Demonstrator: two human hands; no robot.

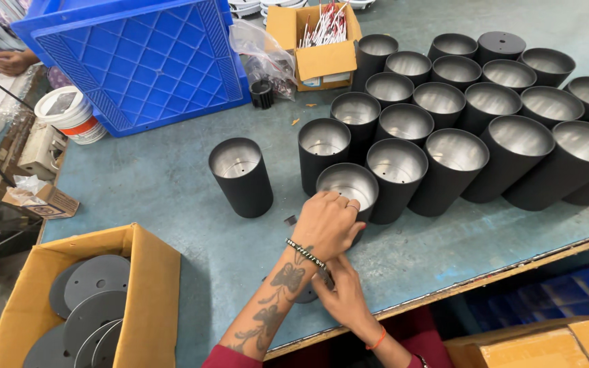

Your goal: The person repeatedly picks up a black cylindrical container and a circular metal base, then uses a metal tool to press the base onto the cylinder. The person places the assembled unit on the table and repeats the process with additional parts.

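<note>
The left hand (327,225) is reaching over the right one, and its curled fingers (339,202) are gripping the rim of a black metal cup (348,185). More black cups (444,129) are standing just past those fingers. The right hand (342,294) is lying under the left wrist, pinching a dark grey disc (306,294) on the blue-grey table (165,184). A cardboard box of grey discs (90,307) is sitting well left.

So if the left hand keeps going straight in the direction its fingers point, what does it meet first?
The left hand points up and right, onto the nearest black cylinder, whose rim its fingers seem to touch already. Beyond stands the cluster of open black cylinders. Depth is unclear.
</note>
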